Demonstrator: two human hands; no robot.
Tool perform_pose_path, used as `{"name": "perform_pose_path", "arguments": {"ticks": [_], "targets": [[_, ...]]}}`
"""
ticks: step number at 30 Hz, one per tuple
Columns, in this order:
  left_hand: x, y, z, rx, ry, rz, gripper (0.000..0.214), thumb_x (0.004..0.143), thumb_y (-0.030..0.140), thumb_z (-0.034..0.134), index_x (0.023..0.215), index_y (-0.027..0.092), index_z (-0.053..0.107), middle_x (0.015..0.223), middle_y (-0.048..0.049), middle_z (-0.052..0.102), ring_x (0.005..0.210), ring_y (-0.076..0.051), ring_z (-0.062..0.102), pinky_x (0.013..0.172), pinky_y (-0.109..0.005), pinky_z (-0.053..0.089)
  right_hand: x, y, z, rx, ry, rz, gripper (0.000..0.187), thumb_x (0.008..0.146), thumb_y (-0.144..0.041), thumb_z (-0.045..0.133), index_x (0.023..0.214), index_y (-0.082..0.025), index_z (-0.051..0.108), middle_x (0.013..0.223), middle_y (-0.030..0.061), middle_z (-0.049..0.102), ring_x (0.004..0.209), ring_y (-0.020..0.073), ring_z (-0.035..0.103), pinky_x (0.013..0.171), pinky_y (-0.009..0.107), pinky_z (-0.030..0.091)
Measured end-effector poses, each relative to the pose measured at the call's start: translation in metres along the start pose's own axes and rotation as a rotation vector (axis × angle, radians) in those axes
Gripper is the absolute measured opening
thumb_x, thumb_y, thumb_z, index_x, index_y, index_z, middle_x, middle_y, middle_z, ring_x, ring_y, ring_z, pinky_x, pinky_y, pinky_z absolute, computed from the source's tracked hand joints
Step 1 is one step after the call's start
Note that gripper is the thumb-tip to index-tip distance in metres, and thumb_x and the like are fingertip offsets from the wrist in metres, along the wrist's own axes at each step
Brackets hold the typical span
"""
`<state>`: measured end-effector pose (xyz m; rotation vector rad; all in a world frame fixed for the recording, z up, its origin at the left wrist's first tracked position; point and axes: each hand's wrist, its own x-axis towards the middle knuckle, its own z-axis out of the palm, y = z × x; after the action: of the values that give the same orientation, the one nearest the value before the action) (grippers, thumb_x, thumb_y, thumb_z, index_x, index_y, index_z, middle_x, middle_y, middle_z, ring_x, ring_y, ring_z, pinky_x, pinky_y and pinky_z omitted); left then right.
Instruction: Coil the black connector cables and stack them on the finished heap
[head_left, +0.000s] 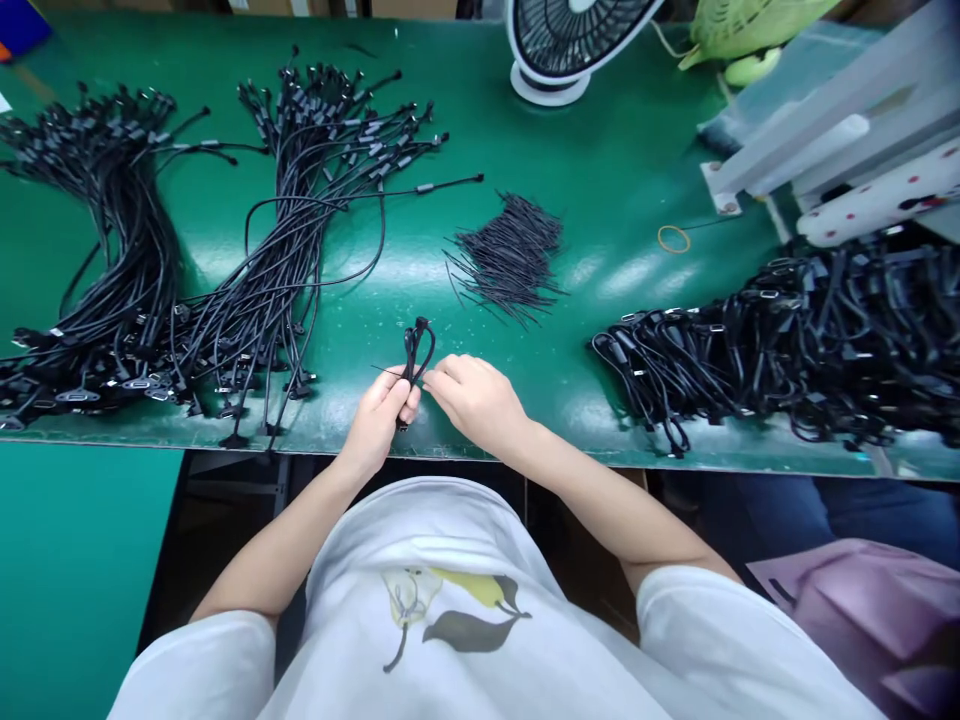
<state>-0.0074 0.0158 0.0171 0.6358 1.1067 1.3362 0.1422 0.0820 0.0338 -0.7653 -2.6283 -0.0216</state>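
My left hand (384,412) is closed around a folded black cable (417,345), whose loops stick up above my fingers near the front edge of the green table (615,180). My right hand (474,395) is beside it, fingers pinched at the middle of the cable bundle, where a thin black twist tie pokes out to the left. A pile of loose black twist ties (510,258) lies just beyond my hands.
Long unbundled black cables (225,250) fan across the table's left. A heap of bundled cables (795,340) lies at the right. A white fan (562,45) stands at the back, a rubber band (673,238) and a grey frame (840,140) at the right.
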Motion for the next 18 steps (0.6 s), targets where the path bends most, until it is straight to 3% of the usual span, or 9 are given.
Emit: {"name": "perform_pose_path", "arguments": {"ticks": [3,5,9,13,18], "targets": [[-0.001,0.0,-0.005,0.218,0.069,0.085,0.031,0.086,0.037,0.062,0.11,0.016,0.065,0.06,0.0045,0.048,0.055,-0.01,0.039,0.057,-0.024,0.032,0.004,-0.003,-0.002,-0.093,0.068,-0.17,0.029,0.098,-0.015,0.04,0.082,-0.015,0.064,0.071,0.0043,0.056,0.066,0.0163,0.043,0.065,0.032,0.03],[0.0,0.0,-0.01,0.38,0.088,0.122,0.029,0.086,0.032,0.062,0.11,0.016,0.067,0.058,0.0047,0.049,0.056,-0.011,0.04,0.058,-0.024,0.032,0.007,-0.002,-0.004,-0.17,0.127,-0.348,0.028,0.096,-0.011,0.039,0.084,-0.013,0.065,0.079,0.0066,0.06,0.071,0.0167,0.047,0.067,0.033,0.032],[0.0,0.001,-0.021,0.471,-0.066,0.012,0.016,0.084,0.029,0.059,0.08,0.015,0.066,0.054,0.0046,0.046,0.052,-0.01,0.036,0.053,-0.024,0.027,0.014,0.005,-0.012,-0.226,0.095,-0.695,0.026,0.096,-0.01,0.038,0.103,-0.009,0.064,0.115,0.0124,0.062,0.101,0.0199,0.053,0.081,0.034,0.039],[-0.001,-0.001,-0.024,0.339,-0.215,-0.142,0.027,0.082,0.037,0.061,0.066,0.017,0.054,0.051,0.0058,0.04,0.049,-0.008,0.032,0.051,-0.023,0.025,0.017,0.007,-0.02,-0.227,-0.059,-0.792,0.023,0.097,-0.011,0.039,0.093,-0.011,0.061,0.096,0.0104,0.063,0.088,0.0177,0.055,0.076,0.033,0.039],[-0.004,-0.003,-0.024,0.155,-0.253,-0.28,0.037,0.069,0.046,0.073,0.062,0.016,0.054,0.05,0.0058,0.042,0.048,-0.007,0.034,0.05,-0.023,0.026,0.016,0.002,-0.024,-0.234,-0.144,-0.817,0.024,0.096,-0.007,0.038,0.092,-0.011,0.062,0.086,0.0084,0.06,0.08,0.0178,0.052,0.07,0.033,0.037]]}}
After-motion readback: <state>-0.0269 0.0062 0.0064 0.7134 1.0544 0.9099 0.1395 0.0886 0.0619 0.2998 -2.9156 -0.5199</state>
